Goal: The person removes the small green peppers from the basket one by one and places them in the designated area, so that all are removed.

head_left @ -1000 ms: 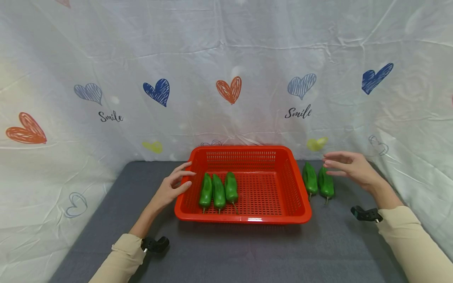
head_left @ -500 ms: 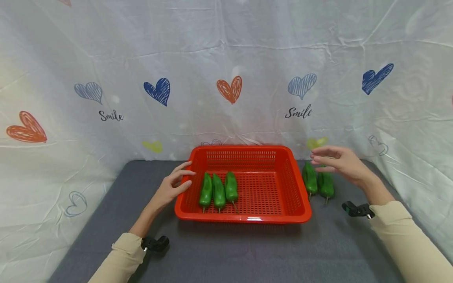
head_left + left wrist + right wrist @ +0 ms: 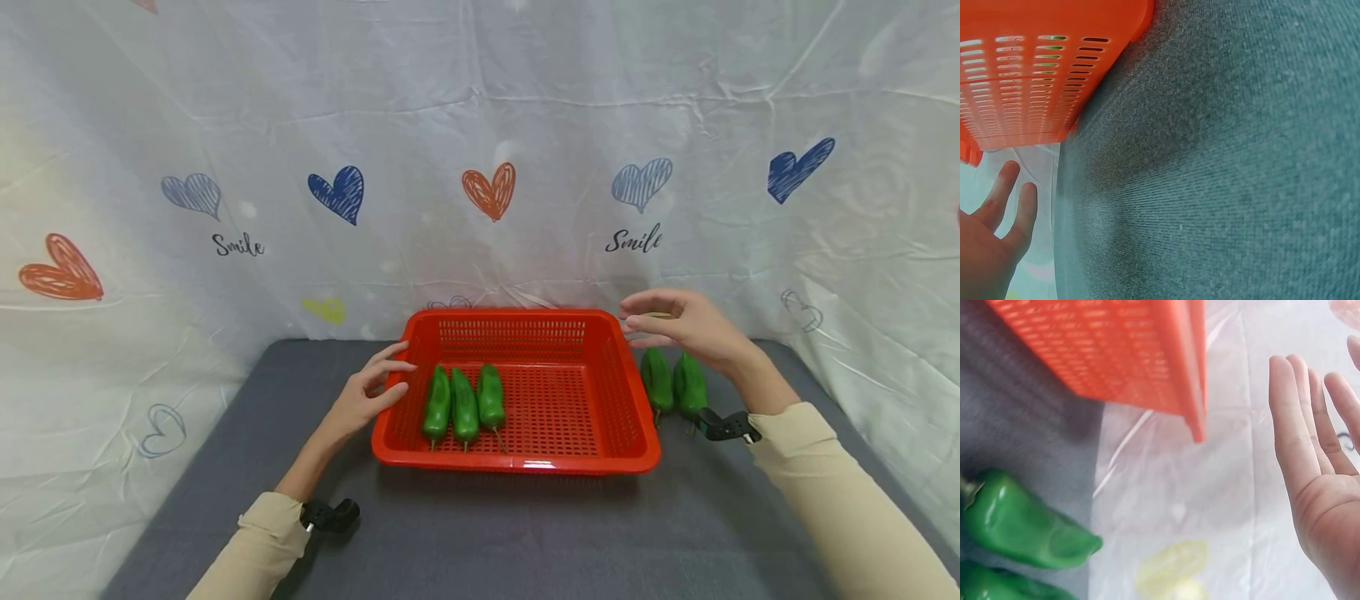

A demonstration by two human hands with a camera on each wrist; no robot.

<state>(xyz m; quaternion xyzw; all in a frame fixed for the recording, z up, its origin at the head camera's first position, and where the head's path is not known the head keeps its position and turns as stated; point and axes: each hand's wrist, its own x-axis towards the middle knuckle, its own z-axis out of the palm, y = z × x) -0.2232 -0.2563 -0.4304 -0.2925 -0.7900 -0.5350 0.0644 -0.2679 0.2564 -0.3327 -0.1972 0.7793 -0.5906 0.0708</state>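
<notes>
My R hand (image 3: 690, 329) is empty, fingers loosely straight, by the red basket (image 3: 517, 463)'s far R corner. L hand (image 3: 362, 402): fingers spread at basket's L side, nothing held; can't tell if touching. 2 loose peppers (image 3: 657, 385) on table (image 3: 525, 533) nr its far R corner, R of & closer to me than R fingertips, long axes far-to-near, stems twd near edge. R hand's nearer. 3 other peppers (image 3: 464, 410) in basket.
</notes>
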